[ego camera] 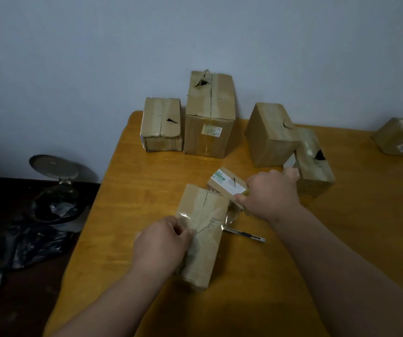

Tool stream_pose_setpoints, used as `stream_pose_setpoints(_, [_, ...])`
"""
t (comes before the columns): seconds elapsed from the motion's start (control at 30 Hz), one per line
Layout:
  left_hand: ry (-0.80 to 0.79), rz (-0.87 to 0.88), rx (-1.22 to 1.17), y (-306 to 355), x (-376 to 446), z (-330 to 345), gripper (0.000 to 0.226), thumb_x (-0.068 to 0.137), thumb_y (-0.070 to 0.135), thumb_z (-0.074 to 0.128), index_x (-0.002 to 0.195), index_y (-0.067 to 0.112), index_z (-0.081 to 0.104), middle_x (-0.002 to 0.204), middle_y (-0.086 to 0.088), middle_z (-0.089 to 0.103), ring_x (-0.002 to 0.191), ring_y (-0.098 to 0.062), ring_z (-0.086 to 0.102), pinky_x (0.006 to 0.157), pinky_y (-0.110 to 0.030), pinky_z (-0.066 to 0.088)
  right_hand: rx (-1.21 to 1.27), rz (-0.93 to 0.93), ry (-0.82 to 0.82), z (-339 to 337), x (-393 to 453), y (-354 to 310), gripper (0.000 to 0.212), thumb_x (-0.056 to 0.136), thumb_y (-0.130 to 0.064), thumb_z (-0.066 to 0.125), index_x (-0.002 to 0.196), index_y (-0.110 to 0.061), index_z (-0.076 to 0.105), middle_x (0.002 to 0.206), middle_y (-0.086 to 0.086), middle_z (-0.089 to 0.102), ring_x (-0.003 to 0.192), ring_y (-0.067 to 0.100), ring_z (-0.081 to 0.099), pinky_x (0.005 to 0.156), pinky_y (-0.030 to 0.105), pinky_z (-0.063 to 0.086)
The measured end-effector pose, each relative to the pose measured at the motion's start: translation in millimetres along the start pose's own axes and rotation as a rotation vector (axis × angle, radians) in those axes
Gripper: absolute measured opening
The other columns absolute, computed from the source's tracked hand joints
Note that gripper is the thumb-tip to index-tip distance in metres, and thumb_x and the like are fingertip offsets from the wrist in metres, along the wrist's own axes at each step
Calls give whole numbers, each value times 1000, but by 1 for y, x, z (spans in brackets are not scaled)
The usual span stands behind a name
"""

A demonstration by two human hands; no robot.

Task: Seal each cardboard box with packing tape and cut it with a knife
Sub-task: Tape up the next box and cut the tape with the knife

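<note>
Both hands' fingers [183, 231] partly hide the taped box [202, 229].

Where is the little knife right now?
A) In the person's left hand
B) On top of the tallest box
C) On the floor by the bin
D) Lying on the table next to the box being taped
D: the knife lies flat on the table, just right of the box that the left hand holds, and neither hand touches it.
</note>
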State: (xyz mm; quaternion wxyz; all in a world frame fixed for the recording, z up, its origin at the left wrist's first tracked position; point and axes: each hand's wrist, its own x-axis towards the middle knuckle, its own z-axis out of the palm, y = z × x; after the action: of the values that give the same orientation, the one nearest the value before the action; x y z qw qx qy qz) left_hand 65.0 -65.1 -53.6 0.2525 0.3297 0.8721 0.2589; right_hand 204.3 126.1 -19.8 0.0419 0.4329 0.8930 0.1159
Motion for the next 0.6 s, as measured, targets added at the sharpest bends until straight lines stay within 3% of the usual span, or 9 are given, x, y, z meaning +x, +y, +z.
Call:
stream_pose_setpoints(0.1, [84,33,142,3,-2,5,33,84,53,62,68,26,54,56,9,58,59,-7,53,75,-33,36,-24,-23,13,-1,3,1,48,78,-76,44,71,-30,52,60,-12,43,71,16,43,71,41,12])
stream_pose_setpoints(0.2, [117,27,157,6,-5,10,33,86,50,61,65,27,51,53,10,55,54,-3,46,72,-32,32,-21,-41,21,-4,8,4,54,76,-77,46,60,-25,43,58,-10,47,66,15,43,73,41,16])
stream_pose_setpoints(0.3, [114,-4,182,11,-5,13,33,87,49,60,66,26,49,57,10,57,56,-7,47,72,-32,36,-25,-52,0,-9,14,5,56,75,-77,48,58,-24,42,57,-8,49,58,14,39,77,43,17])
stream_pose_setpoints(0.43, [94,-63,176,16,-2,15,27,88,46,59,71,26,51,63,9,59,65,-12,58,79,-37,52,-22,-86,-27,-18,21,4,52,77,-71,53,58,-23,44,58,-6,51,58,15,40,83,45,20])
stream_pose_setpoints(0.6, [80,-106,206,17,2,20,22,88,41,57,74,25,51,67,8,58,69,-15,60,65,-32,49,-48,-125,-86,-27,30,-3,41,81,-58,59,63,-23,46,64,-3,53,64,18,47,94,47,21])
